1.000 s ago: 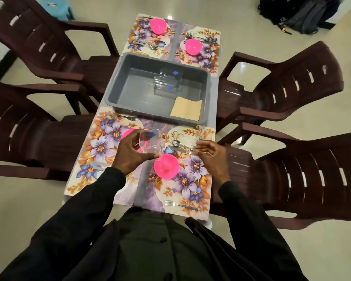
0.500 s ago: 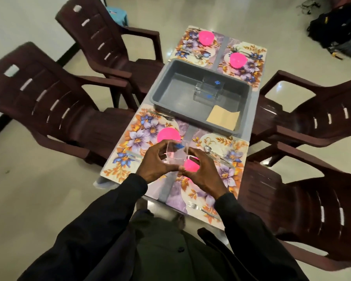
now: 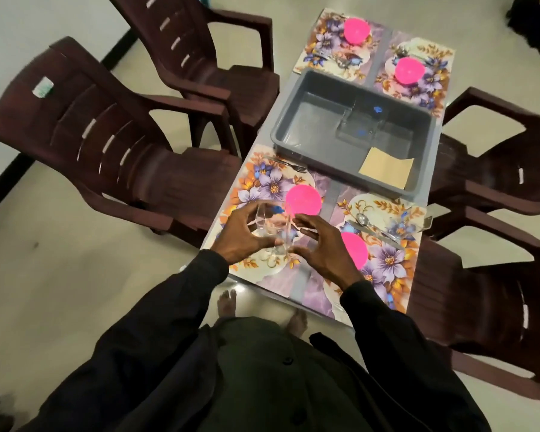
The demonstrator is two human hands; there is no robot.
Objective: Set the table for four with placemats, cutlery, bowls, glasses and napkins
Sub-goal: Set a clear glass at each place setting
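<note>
A clear glass (image 3: 272,227) with a small blue mark stands low over the near-left floral placemat (image 3: 262,182). My left hand (image 3: 242,236) curls round its left side. My right hand (image 3: 321,244) presses fingertips and thumb against its right side. A pink bowl (image 3: 303,199) sits just behind the glass on that mat. The near-right placemat (image 3: 387,260) carries another pink bowl (image 3: 354,249), partly hidden by my right hand, plus a spoon and knife (image 3: 374,229). Two far mats each hold a pink bowl (image 3: 357,31) (image 3: 409,70).
A grey tub (image 3: 312,126) in the table's middle holds more clear glasses (image 3: 362,123) and tan napkins (image 3: 387,171). A fork (image 3: 289,165) lies by the tub's front wall. Dark brown plastic chairs (image 3: 106,120) stand on both sides of the table.
The glass has come from over the gap between the near mats down to the near-left mat. My right hand left the near-right mat and joined my left on the glass.
</note>
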